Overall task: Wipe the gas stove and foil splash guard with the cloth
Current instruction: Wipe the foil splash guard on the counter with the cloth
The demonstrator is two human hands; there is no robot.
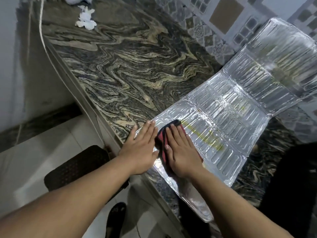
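Head camera looks down past two bare forearms to a marbled stone counter (130, 69). Nearest, low in view, a dark slipper (115, 219) stands on the pale floor tiles, and a brown woven stool (77, 167) sits just in front of the counter edge. On the counter's near edge lies the foil splash guard (228, 134), spread mostly flat, its near end hanging a little over the edge. The left hand (140, 148) lies flat with straight fingers on the guard's near left corner, pressing it down and gripping nothing. Just beside it, the right hand (183, 152) is also flat, fingers straight, pressing a red and black cloth (163, 136) onto the foil; the cloth shows past the fingertips and between the two hands. Yellowish smears streak the ribbed foil just right of the cloth. Farther off, the guard's last panel tilts up against the patterned wall tiles (205, 31). At the far end of the counter lies a crumpled white tissue (85, 19).
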